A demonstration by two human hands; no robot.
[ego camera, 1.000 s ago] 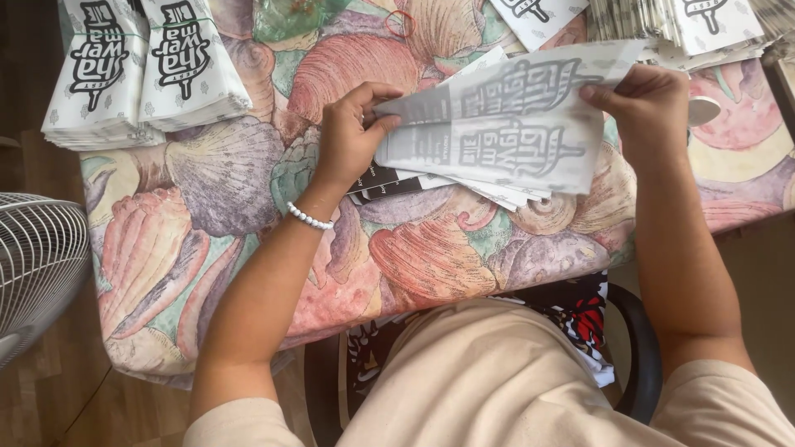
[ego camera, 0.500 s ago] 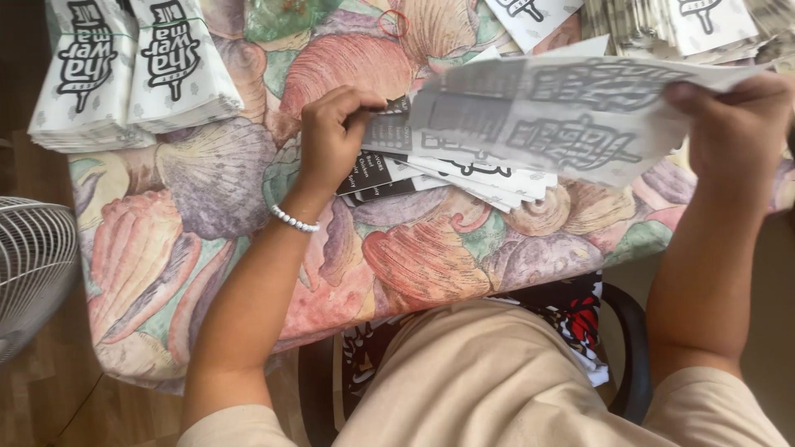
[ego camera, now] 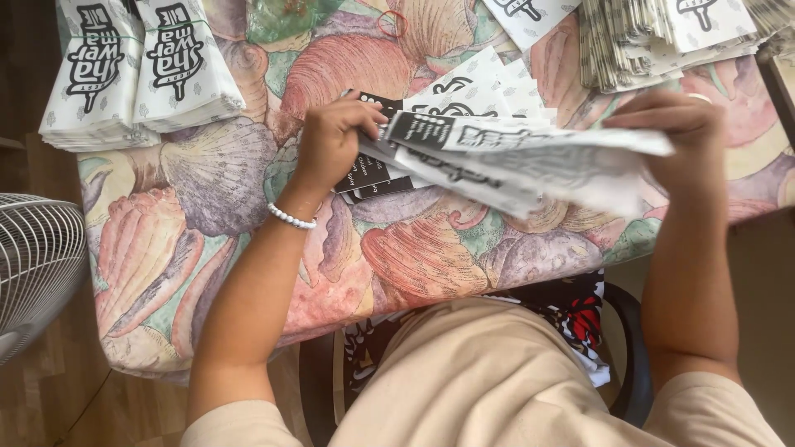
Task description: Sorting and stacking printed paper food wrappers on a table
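Note:
My left hand (ego camera: 333, 142), with a white bead bracelet on the wrist, grips the left end of a white printed paper bag (ego camera: 530, 157). My right hand (ego camera: 681, 136) pinches the bag's right end. The bag is held edge-on above the table, blurred by motion. Under it lie several more flat bags (ego camera: 472, 87) and black printed slips (ego camera: 373, 178) on the seashell-patterned tablecloth (ego camera: 207, 223).
Two bundled stacks of white printed bags (ego camera: 137, 70) lie at the far left of the table. Another heap of bags (ego camera: 654, 41) lies at the far right. A white fan (ego camera: 33, 269) stands on the left by the wooden floor. My lap is against the table's near edge.
The bag was held flat with its face toward me; both hands have turned it so it is now edge-on, and my right hand has swung right and back toward centre.

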